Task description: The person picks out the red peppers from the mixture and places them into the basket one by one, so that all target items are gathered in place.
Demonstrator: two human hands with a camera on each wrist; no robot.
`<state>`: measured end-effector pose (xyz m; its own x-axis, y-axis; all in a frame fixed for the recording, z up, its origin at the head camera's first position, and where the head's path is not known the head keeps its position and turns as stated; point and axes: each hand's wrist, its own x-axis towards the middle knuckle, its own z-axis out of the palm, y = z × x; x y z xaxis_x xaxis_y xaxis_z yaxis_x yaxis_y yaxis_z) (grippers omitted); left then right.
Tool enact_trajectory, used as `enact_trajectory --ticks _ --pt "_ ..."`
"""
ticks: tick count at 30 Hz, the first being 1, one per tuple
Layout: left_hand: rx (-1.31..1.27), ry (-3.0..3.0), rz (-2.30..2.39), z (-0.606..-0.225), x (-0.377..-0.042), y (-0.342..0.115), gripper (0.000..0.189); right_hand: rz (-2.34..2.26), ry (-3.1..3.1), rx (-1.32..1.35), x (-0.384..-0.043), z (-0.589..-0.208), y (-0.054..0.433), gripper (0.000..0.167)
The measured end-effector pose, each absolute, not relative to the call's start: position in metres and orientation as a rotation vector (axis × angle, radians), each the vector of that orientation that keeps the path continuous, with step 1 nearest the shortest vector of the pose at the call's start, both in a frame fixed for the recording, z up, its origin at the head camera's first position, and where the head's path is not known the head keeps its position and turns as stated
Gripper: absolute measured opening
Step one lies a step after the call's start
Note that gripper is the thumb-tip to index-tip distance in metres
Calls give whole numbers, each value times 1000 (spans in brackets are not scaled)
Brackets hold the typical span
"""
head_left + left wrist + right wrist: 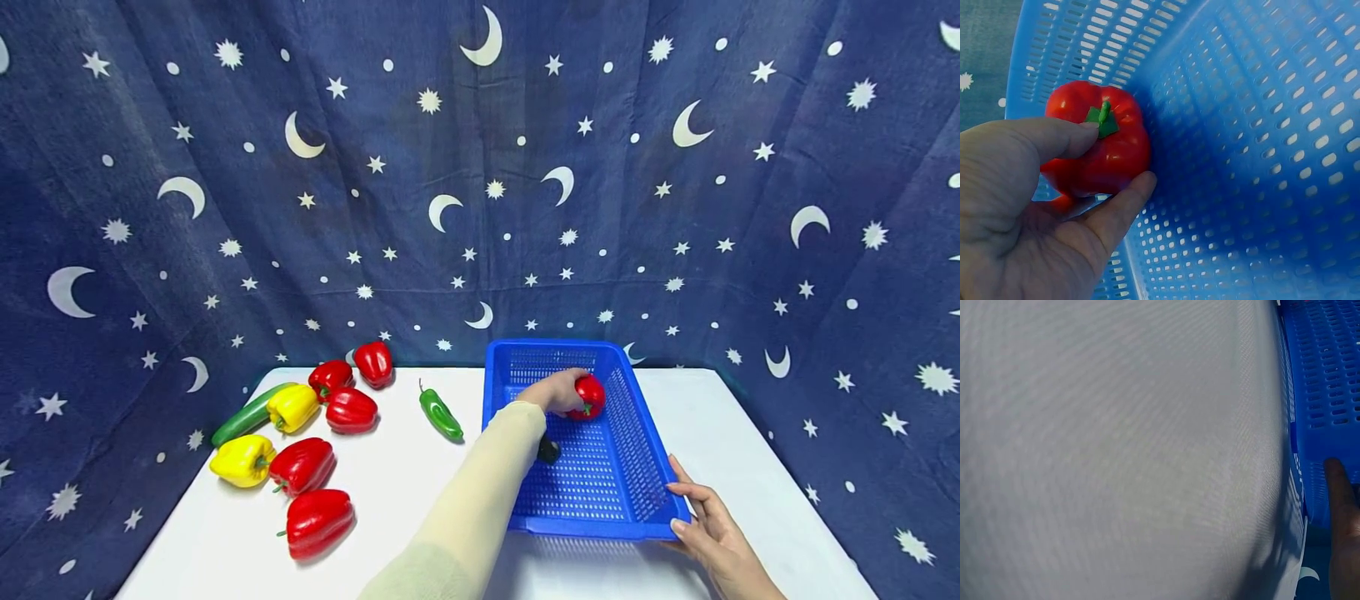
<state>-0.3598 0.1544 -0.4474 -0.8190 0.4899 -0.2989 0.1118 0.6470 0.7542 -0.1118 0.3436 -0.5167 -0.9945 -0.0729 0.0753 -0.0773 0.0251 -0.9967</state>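
Note:
My left hand [557, 392] reaches inside the blue plastic basket [652, 433]. It holds a red bell pepper [1119, 153] by the far right part of the basket. In the left wrist view the thumb lies near the green stem and a finger runs along the pepper's other side. My right hand [712, 521] grips the basket's near right corner, with the thumb at the front rim and fingers along the side. A dark, rounded object [549, 451] lies in the basket, partly hidden by my left sleeve.
A green chili pepper [441, 414] lies left of the basket on the white table [405, 517]. Farther left are several red bell peppers [318, 523], two yellow bell peppers [242, 461] and a cucumber [247, 417]. A blue curtain [420, 292] hangs behind and beside the table.

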Motion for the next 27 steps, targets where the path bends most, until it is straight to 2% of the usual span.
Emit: enact_trajectory --ticks 6,14,21,27 --pt "487 2446 985 -453 -361 161 68 2186 -2267 60 -109 -515 342 44" --pt "587 2604 899 -454 -362 164 68 2248 -2176 220 -111 -514 341 43" --pt "476 2479 1044 -456 -364 162 67 2256 -2160 240 -111 -514 342 43" --pt "485 2478 1032 -452 -362 162 73 2233 -2183 175 -111 -513 340 43"
